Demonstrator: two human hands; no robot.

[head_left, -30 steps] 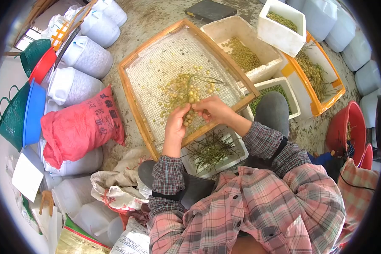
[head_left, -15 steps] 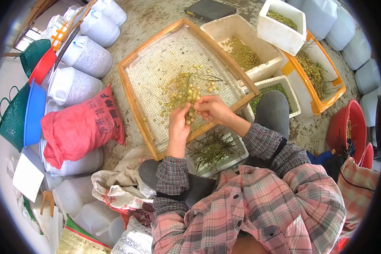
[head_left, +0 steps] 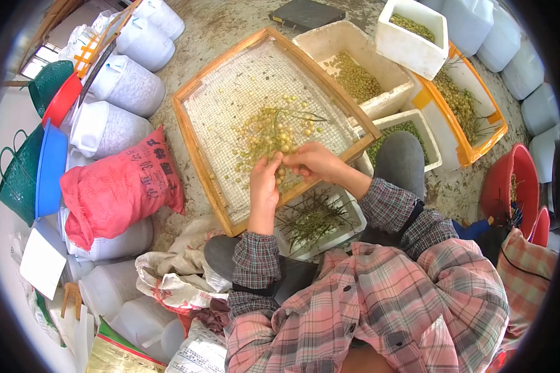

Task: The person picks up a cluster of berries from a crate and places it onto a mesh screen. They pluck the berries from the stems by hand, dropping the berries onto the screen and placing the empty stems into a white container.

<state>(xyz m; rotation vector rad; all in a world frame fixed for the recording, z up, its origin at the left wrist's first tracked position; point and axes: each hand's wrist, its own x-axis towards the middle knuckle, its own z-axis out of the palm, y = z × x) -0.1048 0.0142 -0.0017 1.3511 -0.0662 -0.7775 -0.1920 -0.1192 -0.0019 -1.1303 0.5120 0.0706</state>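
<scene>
A small sprig of yellow-green berries (head_left: 282, 169) is pinched in a closed grip between the fingertips of the left hand (head_left: 264, 180) and the right hand (head_left: 317, 163), low over the mesh sieve tray (head_left: 230, 105). The main berry cluster (head_left: 270, 130) lies at 12 o'clock. Compared with a second ago, the hands are drawn closer together, forearms angled inward; the stem box (head_left: 314, 217) sits at 6 o'clock.

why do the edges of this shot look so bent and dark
Head view: a fisheye lens bows the wooden sieve tray and jugs outward, with a black vignette ringing the frame. Daylight is even, shadows soft; both hands, left and right, look sharp at the berry cluster.
</scene>
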